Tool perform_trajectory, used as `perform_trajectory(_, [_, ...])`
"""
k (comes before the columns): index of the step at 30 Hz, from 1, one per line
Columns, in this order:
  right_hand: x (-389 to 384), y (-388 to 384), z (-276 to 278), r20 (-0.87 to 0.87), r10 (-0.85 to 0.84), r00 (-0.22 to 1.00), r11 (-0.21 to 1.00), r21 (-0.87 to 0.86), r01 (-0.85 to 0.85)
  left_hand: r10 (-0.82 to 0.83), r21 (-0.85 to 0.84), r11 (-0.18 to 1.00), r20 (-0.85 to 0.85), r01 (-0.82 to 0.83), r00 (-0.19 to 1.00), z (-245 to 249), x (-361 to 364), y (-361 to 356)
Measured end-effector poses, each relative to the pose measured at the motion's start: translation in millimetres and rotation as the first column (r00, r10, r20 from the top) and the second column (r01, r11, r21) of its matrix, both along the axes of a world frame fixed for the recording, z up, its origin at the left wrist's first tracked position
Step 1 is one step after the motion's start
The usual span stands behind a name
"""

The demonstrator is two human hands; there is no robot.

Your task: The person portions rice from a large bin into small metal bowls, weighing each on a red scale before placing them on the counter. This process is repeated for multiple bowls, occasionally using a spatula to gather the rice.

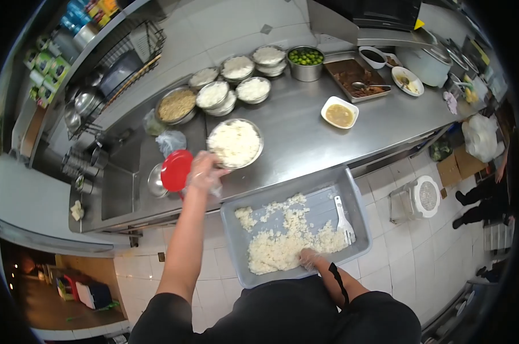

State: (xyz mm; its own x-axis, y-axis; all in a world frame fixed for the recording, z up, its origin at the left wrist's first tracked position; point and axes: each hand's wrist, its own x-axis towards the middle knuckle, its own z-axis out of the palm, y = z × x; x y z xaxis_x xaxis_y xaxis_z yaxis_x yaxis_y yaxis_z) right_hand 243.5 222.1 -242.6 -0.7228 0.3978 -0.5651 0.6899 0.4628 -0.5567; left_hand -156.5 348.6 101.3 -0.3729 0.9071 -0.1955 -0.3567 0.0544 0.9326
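Note:
My left hand (203, 173), in a clear plastic glove, has its fingers closed at the near-left rim of a metal bowl of white rice (235, 143) on the counter. Just left of that hand is a round red plastic piece (177, 169), partly over a metal bowl (157, 180). Below the counter edge stands a grey tub (360, 229) with loose rice (279, 245) spread over its bottom. Down in this rice, near the tub's front wall, is my gloved right hand (309, 258), fingers curled into the grains. A white slotted rice paddle (343, 221) lies at the tub's right side.
Several rice-filled bowls (253, 89) stand stacked along the wall beside a bowl of brown food (178, 106). Further right are a pot of green fruit (306, 62), a meat tray (357, 80) and a soup bowl (339, 113). A sink (119, 186) is left; a person (489, 195) stands right.

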Motion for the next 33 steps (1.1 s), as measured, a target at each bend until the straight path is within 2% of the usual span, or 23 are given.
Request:
perform_trajectory(1, [0.1, -2.2, -10.8, 0.004, -0.004, 1.0, 1.0, -0.027, 0.004, -0.009, -0.054, 0.998, 0.091, 0.014, 0.996, -3.0, 30.1, 28.8])
perform_trajectory(2, [0.2, -3.1, -18.2, 0.007, -0.009, 1.0, 0.999, -0.053, 0.01, 0.009, -0.13, 0.991, 0.278, 0.029, 0.96, -31.9, 37.9, 63.3])
perform_trajectory(4, [3.5, -8.2, -11.2, -0.05, -0.034, 0.998, 0.999, 0.02, 0.035, 0.102, -0.25, 0.968, 0.304, -0.024, 0.947, -66.2, 77.4, 127.6])
perform_trajectory(6, [3.1, -8.2, -6.8, 0.07, 0.167, 0.983, 0.984, -0.066, -0.163, 0.205, -0.325, 0.942, 0.357, -0.085, 0.911, -67.0, 119.8, 177.6])
perform_trajectory(7, [6.7, -7.9, 10.7, 0.084, 0.146, 0.986, 0.987, -0.077, -0.14, 0.171, -0.265, 0.962, 0.371, -0.073, 0.913, -76.6, 127.8, 205.8])
perform_trajectory(9, [17.0, -2.1, 72.7, -0.088, -0.067, 0.994, 0.989, -0.138, 0.055, 0.136, -0.17, 0.983, 0.453, -0.064, 0.881, -109.8, 135.4, 273.6])
perform_trajectory(10, [21.0, -3.0, 83.5, -0.067, -0.087, 0.994, 0.985, -0.154, 0.076, 0.132, -0.139, 0.988, 0.517, -0.07, 0.846, -126.0, 133.2, 308.3])
perform_trajectory(11, [25.4, -6.3, 89.3, -0.017, -0.155, 0.988, 0.979, -0.14, 0.151, 0.174, -0.143, 0.982, 0.442, -0.122, 0.88, -129.6, 133.7, 333.9])
perform_trajectory(13, [39.5, -7.9, 105.1, 0.049, -0.222, 0.974, 0.965, -0.129, 0.227, 0.274, -0.104, 0.962, 0.442, -0.254, 0.854, -113.8, 142.0, 359.8])
perform_trajectory(14, [48.0, -8.1, 114.8, 0.02, -0.287, 0.958, 0.951, -0.116, 0.288, 0.326, -0.074, 0.938, 0.517, -0.338, 0.792, -104.7, 144.2, 366.8])
perform_trajectory(15, [55.2, -6.2, 121.8, -0.012, -0.348, 0.938, 0.933, -0.102, 0.345, 0.257, 0.014, 0.962, 0.304, -0.274, 0.917, -131.6, 133.0, 394.5])
perform_trajectory(17, [66.0, -1.2, 129.5, 0.066, -0.38, 0.922, 0.916, -0.112, 0.386, 0.285, 0.048, 0.926, 0.564, -0.375, 0.775, -108.4, 143.5, 391.1])
perform_trajectory(18, [68.5, 3.4, 131.7, 0.13, -0.41, 0.903, 0.898, -0.114, 0.424, 0.303, 0.035, 0.921, 0.563, -0.389, 0.769, -97.1, 146.9, 385.4])
perform_trajectory(21, [65.7, 28.8, 129.7, 0.214, -0.347, 0.913, 0.924, -0.087, 0.371, 0.271, -0.054, 0.954, 0.573, -0.294, 0.774, -91.0, 141.2, 365.6])
perform_trajectory(22, [74.2, 28.6, 104.1, 0.062, -0.395, 0.917, 0.916, -0.041, 0.398, 0.259, -0.095, 0.963, 0.584, -0.252, 0.77, -91.4, 143.8, 352.9])
perform_trajectory(23, [72.5, 36.7, 92.1, 0.075, -0.377, 0.923, 0.926, 0.034, 0.375, 0.066, 0.072, 0.989, 0.548, -0.126, 0.834, -96.7, 134.3, 330.8])
perform_trajectory(24, [85.3, 35.8, 47.9, -0.034, -0.27, 0.962, 0.957, 0.097, 0.272, -0.116, 0.204, 0.979, 0.488, 0.016, 0.865, -107.5, 123.3, 295.6])
perform_trajectory(25, [71.3, 58.3, 70.7, -0.066, -0.352, 0.934, 0.932, 0.065, 0.356, -0.209, 0.243, 0.963, 0.412, 0.115, 0.887, -98.4, 126.9, 243.0])
perform_trajectory(26, [55.7, 83.2, 77.3, 0.04, -0.397, 0.917, 0.916, 0.089, 0.392, -0.31, 0.304, 0.928, 0.318, 0.213, 0.896, -68.2, 129.4, 185.2])
perform_trajectory(28, [52.3, 114.4, 44.3, -0.077, -0.493, 0.867, 0.838, 0.227, 0.497, -0.384, -0.04, 0.916, 0.207, 0.399, 0.9, -31.6, 123.7, 69.9])
perform_trajectory(29, [50.9, 124.5, 35.9, -0.001, -0.573, 0.819, 0.804, 0.193, 0.563, -0.549, -0.245, 0.792, 0.117, 0.559, 0.828, -54.5, 97.4, -25.7])
perform_trajectory(31, [33.9, 113.1, 39.4, 0.077, -0.631, 0.772, 0.772, 0.159, 0.616, -0.488, -0.412, 0.743, 0.207, 0.528, 0.848, -69.1, 61.5, -115.7])
perform_trajectory(33, [0.9, 70.0, 49.5, 0.326, -0.619, 0.714, 0.782, 0.177, 0.597, -0.247, -0.518, 0.792, 0.213, 0.324, 0.945, -82.8, 10.1, -191.8])
